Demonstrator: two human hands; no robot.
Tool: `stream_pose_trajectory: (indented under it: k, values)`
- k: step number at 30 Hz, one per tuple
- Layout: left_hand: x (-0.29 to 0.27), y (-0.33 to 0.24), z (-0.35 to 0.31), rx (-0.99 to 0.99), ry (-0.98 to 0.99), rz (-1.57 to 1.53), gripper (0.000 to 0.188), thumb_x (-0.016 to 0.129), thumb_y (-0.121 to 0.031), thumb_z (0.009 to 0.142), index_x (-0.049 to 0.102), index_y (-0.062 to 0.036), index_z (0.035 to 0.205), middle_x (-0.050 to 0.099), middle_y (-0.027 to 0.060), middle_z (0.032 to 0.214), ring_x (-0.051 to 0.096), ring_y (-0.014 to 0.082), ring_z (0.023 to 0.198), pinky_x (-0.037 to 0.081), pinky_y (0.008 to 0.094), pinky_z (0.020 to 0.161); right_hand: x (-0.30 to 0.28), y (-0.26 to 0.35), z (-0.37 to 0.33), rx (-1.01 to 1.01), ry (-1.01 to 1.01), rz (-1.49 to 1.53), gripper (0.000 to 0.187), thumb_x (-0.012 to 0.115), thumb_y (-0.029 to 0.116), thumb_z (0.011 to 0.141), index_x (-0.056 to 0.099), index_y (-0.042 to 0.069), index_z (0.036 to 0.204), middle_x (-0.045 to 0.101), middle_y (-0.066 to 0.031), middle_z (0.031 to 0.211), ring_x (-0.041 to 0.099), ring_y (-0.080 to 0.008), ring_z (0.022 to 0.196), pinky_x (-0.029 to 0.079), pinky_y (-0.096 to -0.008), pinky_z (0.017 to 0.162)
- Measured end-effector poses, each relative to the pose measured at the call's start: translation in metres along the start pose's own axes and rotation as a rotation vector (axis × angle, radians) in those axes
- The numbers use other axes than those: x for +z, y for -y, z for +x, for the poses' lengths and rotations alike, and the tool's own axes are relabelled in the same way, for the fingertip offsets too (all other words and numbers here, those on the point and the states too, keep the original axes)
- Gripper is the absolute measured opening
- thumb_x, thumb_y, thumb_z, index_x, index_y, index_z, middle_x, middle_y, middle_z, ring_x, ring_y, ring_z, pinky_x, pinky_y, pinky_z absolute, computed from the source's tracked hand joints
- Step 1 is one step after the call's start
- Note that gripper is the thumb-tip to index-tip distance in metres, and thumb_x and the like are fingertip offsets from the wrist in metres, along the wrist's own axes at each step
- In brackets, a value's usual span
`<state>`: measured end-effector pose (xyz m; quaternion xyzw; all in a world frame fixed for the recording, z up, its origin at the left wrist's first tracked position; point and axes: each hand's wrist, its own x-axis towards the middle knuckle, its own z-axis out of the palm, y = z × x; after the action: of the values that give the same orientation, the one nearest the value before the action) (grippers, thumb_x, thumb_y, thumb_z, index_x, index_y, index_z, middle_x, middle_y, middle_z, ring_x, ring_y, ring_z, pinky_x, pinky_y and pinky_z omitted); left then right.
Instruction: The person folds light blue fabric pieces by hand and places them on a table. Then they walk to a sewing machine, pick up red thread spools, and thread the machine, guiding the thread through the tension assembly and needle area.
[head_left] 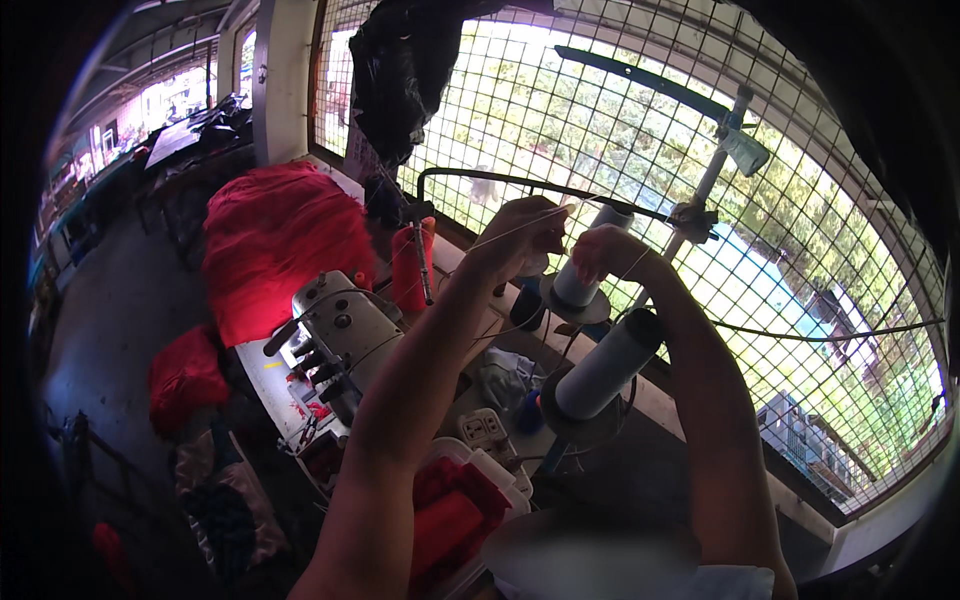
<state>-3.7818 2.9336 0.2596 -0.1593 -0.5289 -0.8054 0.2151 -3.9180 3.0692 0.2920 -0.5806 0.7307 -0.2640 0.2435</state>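
Above and right of the white metal sewing machine (345, 325), our left grip (518, 238) pinches closed on a thin pale thread (573, 207); our right grip (608, 252) curls beside it, its hold impossible to tell. Below the machine, a white plastic bin (517, 492) contains red cloth (452, 515), partly hidden by our left forearm (385, 470).

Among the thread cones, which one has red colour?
The red cone, just right of the large red cloth heap. The upper pale cone, near the right hand, and the lower pale cone are whitish.
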Motion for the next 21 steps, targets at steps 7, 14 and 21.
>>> stream_pose_trajectory:
  k: [7,14,21]
  values:
    - [0.015,-0.001,0.006,0.001,0.102,0.524,0.023,0.056,-0.020,0.078,0.054,0.0018,0.085,0.054,0.0054,0.069,0.054,0.0086,0.057,0.043,0.0196,0.053,0.000,0.047,-0.029,-0.033,-0.143,-0.238,0.017,0.044,0.013,0.081,0.054,0.003,0.073,0.055,-0.0026,0.060,0.056,-0.0105,0.056,0.043,-0.0218,0.049]
    - [-0.003,-0.011,0.020,-0.111,0.326,0.916,0.022,0.056,-0.020,0.076,0.058,0.0012,0.080,0.053,0.0004,0.059,0.045,0.0047,0.050,0.037,0.0183,0.048,-0.004,0.043,-0.032,-0.073,-0.053,-0.101,0.010,0.048,0.009,0.081,0.052,0.000,0.082,0.056,-0.0061,0.069,0.057,-0.0131,0.065,0.047,-0.0247,0.058]
    - [0.003,0.002,0.012,0.102,0.035,0.147,0.024,0.056,-0.015,0.076,0.055,0.0027,0.091,0.057,0.0091,0.082,0.054,0.0127,0.078,0.043,0.0254,0.072,-0.001,0.021,-0.023,-0.122,-0.126,0.138,0.010,0.046,0.009,0.080,0.051,0.002,0.080,0.055,-0.0057,0.066,0.056,-0.0128,0.057,0.045,-0.0229,0.051]
